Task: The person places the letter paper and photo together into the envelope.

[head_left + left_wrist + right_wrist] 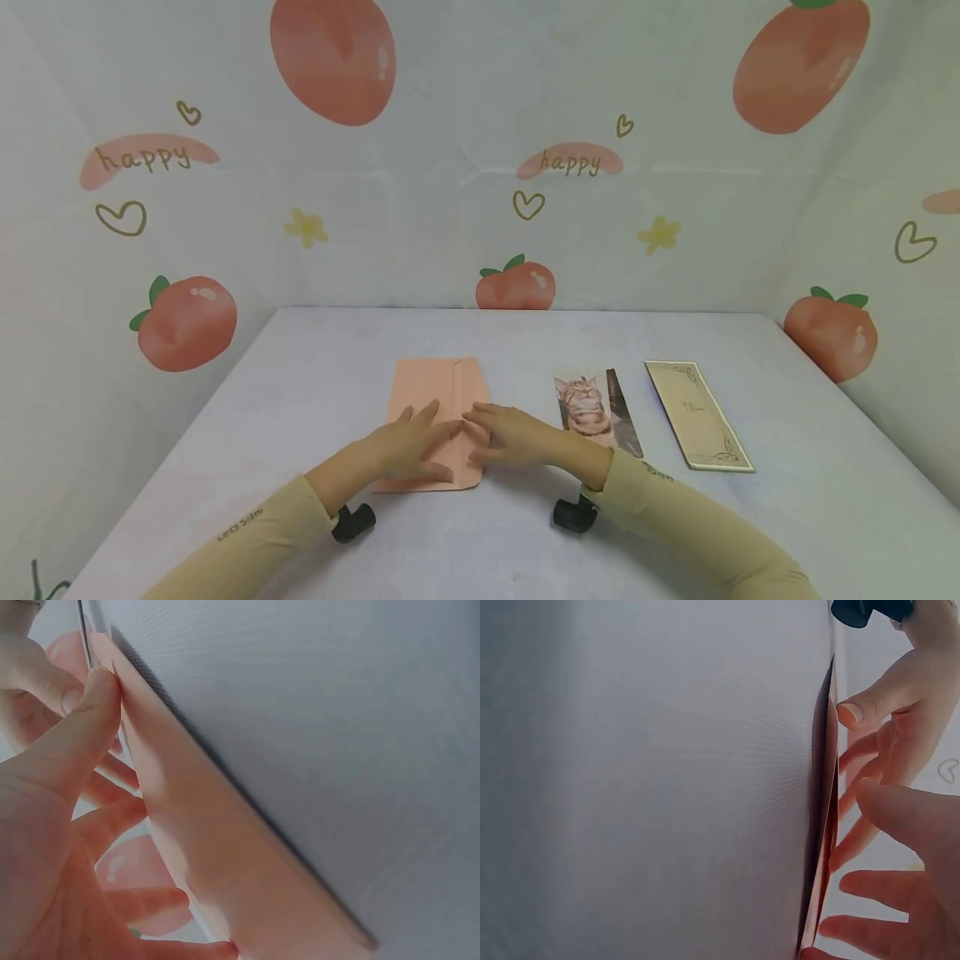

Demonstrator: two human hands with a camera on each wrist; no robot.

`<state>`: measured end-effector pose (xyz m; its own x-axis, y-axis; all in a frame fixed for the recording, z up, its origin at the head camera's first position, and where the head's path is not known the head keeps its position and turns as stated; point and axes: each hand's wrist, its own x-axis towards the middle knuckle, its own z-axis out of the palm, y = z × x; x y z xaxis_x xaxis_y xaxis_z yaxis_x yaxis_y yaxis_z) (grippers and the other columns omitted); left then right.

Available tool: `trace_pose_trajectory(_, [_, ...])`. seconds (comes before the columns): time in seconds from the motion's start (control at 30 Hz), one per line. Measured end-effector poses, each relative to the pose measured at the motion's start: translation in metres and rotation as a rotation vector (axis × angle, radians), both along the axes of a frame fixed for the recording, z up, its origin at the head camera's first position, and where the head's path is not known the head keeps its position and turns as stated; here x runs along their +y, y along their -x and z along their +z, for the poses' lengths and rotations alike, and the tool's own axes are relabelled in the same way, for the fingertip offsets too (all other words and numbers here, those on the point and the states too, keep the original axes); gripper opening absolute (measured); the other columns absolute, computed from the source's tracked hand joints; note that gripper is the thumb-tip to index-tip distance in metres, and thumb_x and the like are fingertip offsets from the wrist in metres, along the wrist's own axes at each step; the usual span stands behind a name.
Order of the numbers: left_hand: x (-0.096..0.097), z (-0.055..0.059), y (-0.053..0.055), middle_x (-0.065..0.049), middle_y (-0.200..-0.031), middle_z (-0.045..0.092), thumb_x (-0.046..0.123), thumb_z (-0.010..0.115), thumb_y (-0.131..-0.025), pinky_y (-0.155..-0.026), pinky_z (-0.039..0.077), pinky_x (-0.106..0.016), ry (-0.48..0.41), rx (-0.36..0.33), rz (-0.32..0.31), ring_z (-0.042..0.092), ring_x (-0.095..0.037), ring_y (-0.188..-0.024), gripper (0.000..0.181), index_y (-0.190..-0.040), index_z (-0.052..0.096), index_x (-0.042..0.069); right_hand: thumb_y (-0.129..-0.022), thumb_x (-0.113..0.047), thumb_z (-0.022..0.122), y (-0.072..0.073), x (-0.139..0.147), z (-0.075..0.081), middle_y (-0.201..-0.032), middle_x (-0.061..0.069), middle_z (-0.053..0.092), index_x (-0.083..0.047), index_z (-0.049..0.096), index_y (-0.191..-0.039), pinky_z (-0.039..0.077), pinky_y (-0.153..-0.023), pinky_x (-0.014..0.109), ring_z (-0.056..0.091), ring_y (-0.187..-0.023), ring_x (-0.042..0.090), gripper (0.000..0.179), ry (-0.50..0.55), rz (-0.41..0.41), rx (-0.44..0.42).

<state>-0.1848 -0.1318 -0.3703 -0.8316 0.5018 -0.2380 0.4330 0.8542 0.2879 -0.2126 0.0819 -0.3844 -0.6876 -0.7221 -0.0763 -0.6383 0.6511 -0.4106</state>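
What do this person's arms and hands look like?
The left hand and right hand are bare. The left sleeve and right sleeve are beige, each with small dark lettering. A black rounded device shows at each wrist.

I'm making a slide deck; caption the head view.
Left hand and right hand on a peach envelope, cat picture and beige card to the right.

Head view evenly lit, faint soft shadows, wrist views dimmer, moiré ripples
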Motion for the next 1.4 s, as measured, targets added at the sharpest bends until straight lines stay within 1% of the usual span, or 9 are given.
trace_pose_trajectory(0.2, [0.0,0.0,0.0,-0.026,-0.152,0.021,0.057,0.061,-0.081,-0.09,0.038,-0.069,0.017,0.003,0.018,0.026,-0.061,-0.129,0.071,-0.142,0.039,0.027,-0.091,-0.04,0.057,0.0,-0.002,-0.003,-0.15,0.014,0.035,-0.01,0.04,-0.141,0.03,-0.109,0.056,0.033,-0.14,0.028,0.062,-0.085,-0.038,-0.018])
trace_pose_trajectory(0.5, [-0.002,-0.001,0.0,-0.026,-0.15,0.025,0.058,0.062,-0.079,-0.088,0.041,-0.068,0.02,0.025,0.014,0.03,-0.06,-0.128,0.07,-0.137,0.046,0.024,-0.089,-0.045,0.058,-0.004,-0.003,-0.002,-0.15,0.012,0.036,-0.011,0.043,-0.14,0.031,-0.107,0.058,0.033,-0.14,0.026,0.063,-0.186,-0.038,0.034])
trace_pose_trajectory(0.73, [-0.006,-0.003,0.004,-0.026,-0.149,0.029,0.057,0.063,-0.08,-0.088,0.041,-0.068,-0.002,0.051,0.005,0.033,-0.059,-0.127,0.064,-0.133,0.048,0.024,-0.089,-0.047,0.057,-0.005,-0.005,0.0,-0.15,0.01,0.036,-0.013,0.041,-0.141,0.032,-0.107,0.058,0.033,-0.14,0.024,0.064,-0.231,-0.041,0.051])
trace_pose_trajectory(0.9, [-0.009,0.0,0.005,-0.026,-0.149,0.03,0.055,0.064,-0.08,-0.089,0.039,-0.069,-0.029,0.05,-0.006,0.034,-0.059,-0.126,0.06,-0.129,0.05,0.025,-0.089,-0.047,0.056,-0.005,-0.005,0.0,-0.151,0.009,0.035,-0.013,0.041,-0.141,0.032,-0.107,0.057,0.033,-0.14,0.024,0.064,-0.242,-0.042,0.049])
trace_pose_trajectory(1.0, [-0.011,0.001,0.005,-0.025,-0.149,0.029,0.055,0.065,-0.079,-0.09,0.039,-0.069,-0.037,0.039,-0.011,0.034,-0.059,-0.126,0.062,-0.13,0.049,0.024,-0.089,-0.047,0.056,-0.006,-0.005,0.001,-0.151,0.009,0.034,-0.013,0.04,-0.142,0.032,-0.107,0.057,0.032,-0.14,0.025,0.064,-0.241,-0.047,0.039])
trace_pose_trajectory(1.13, [-0.014,0.002,0.006,-0.025,-0.15,0.027,0.056,0.067,-0.076,-0.091,0.039,-0.068,-0.054,0.026,-0.021,0.033,-0.058,-0.127,0.07,-0.134,0.046,0.023,-0.09,-0.048,0.055,-0.006,-0.005,0.002,-0.151,0.009,0.034,-0.014,0.04,-0.142,0.031,-0.107,0.057,0.031,-0.141,0.025,0.064,-0.248,-0.046,0.035])
trace_pose_trajectory(1.3, [-0.018,0.0,0.007,-0.025,-0.15,0.026,0.057,0.072,-0.07,-0.093,0.039,-0.066,-0.074,0.037,-0.047,0.033,-0.058,-0.128,0.082,-0.137,0.043,0.02,-0.09,-0.049,0.054,-0.005,-0.005,0.002,-0.152,0.009,0.033,-0.014,0.04,-0.142,0.031,-0.108,0.057,0.031,-0.141,0.025,0.064,-0.263,-0.043,0.037])
trace_pose_trajectory(1.4, [-0.019,-0.002,0.008,-0.025,-0.15,0.026,0.058,0.073,-0.067,-0.094,0.039,-0.065,-0.087,0.042,-0.058,0.033,-0.058,-0.128,0.086,-0.136,0.042,0.019,-0.09,-0.049,0.053,-0.005,-0.005,0.003,-0.152,0.008,0.032,-0.015,0.04,-0.142,0.031,-0.108,0.057,0.031,-0.141,0.025,0.064,-0.263,-0.044,0.032])
